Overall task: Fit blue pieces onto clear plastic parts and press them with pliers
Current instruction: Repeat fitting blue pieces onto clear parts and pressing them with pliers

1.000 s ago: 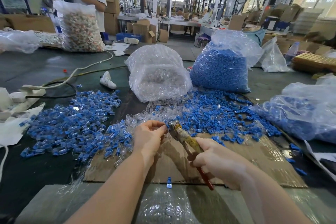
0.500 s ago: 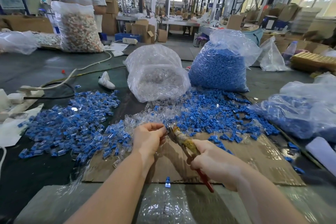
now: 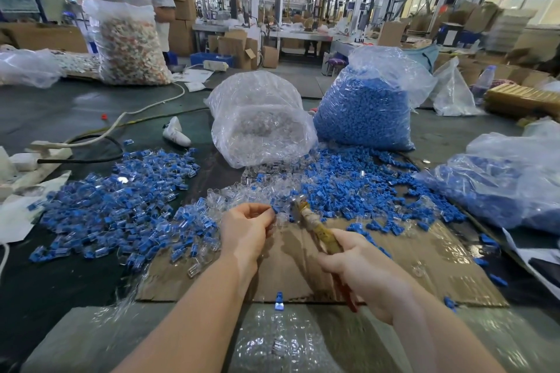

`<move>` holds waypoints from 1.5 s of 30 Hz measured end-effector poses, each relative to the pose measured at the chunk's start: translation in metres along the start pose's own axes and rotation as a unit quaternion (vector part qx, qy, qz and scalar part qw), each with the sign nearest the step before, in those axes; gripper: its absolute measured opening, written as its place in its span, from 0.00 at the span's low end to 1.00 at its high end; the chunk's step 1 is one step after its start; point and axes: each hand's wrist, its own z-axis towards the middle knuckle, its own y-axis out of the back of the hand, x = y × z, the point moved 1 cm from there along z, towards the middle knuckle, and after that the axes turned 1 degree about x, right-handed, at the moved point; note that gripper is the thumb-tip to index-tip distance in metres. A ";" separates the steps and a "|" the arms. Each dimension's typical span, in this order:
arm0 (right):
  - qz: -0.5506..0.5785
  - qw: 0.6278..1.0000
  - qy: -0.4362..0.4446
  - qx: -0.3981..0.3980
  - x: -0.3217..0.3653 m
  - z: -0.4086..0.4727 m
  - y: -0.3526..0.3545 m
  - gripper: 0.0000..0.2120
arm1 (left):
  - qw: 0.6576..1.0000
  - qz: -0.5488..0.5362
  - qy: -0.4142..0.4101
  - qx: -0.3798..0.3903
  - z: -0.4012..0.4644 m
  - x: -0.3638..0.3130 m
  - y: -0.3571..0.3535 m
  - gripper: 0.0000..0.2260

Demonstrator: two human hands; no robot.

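Dark table (image 3: pixel 60 112) w/ a worn, glossy sheet of cardboard (image 3: pixel 424 269) as the work pad. Two big crinkly bags at the back: one of blue pieces (image 3: pixel 360 112), one of clear plastic parts (image 3: pixel 260 130), both spilling loose onto the cardboard. Left of that, a wide heap of finished pieces (image 3: pixel 121 209), blue caps in see-through shells, small & boxy.

Right hand (image 3: pixel 366 275) is wrapped round the pliers (image 3: pixel 318 228), yellowish taped grip, red handle end poking out below; tip sits just beside the left hand. Whether the jaws are apart I can't tell, too blurred. Left hand (image 3: pixel 247 225) has fingers curled in & pinched together on something tiny, prob a clear part w/ a blue piece, but it's mostly hidden.

To do the press well: hold the part square near the fingertips, cap seated straight first, bring the tip across it, squeeze short & firm. Hard smooth plastic, so it may slip or crack if squeezed crooked
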 end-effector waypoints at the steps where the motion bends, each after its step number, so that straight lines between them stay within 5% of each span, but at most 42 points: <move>1: -0.018 0.999 0.013 -0.040 -0.003 0.002 0.003 0.05 | 0.998 0.055 -0.034 -0.015 0.000 -0.001 0.003 0.04; 4: -0.170 0.968 0.035 -0.179 -0.019 0.015 0.016 0.05 | 0.955 0.248 -0.151 -0.057 0.000 -0.005 0.017 0.04; 8: -0.305 0.906 -0.086 -0.281 -0.038 0.024 0.040 0.22 | 0.856 0.436 -0.242 -0.136 0.006 -0.007 0.038 0.08; 11: -0.360 0.871 -0.133 -0.308 -0.054 0.027 0.054 0.27 | 0.806 0.514 -0.246 -0.160 0.013 -0.004 0.052 0.10; 16: -0.397 0.846 -0.167 -0.316 -0.071 0.031 0.064 0.25 | 0.772 0.576 -0.215 -0.161 0.017 0.004 0.059 0.12; 21: -0.407 0.840 -0.171 -0.317 -0.077 0.035 0.065 0.29 | 0.786 0.547 -0.238 -0.163 0.012 0.010 0.050 0.11; 30: -0.416 0.838 -0.175 -0.307 -0.078 0.036 0.063 0.31 | 0.835 0.439 -0.329 -0.055 -0.005 0.022 0.009 0.08; 37: -0.479 0.801 0.077 -0.350 -0.058 0.036 0.030 0.15 | 0.848 0.402 -0.344 0.047 -0.017 0.034 -0.016 0.09; 45: -0.487 0.811 0.061 -0.318 -0.055 0.058 0.017 0.11 | 0.856 0.388 -0.334 0.073 -0.018 0.041 -0.017 0.08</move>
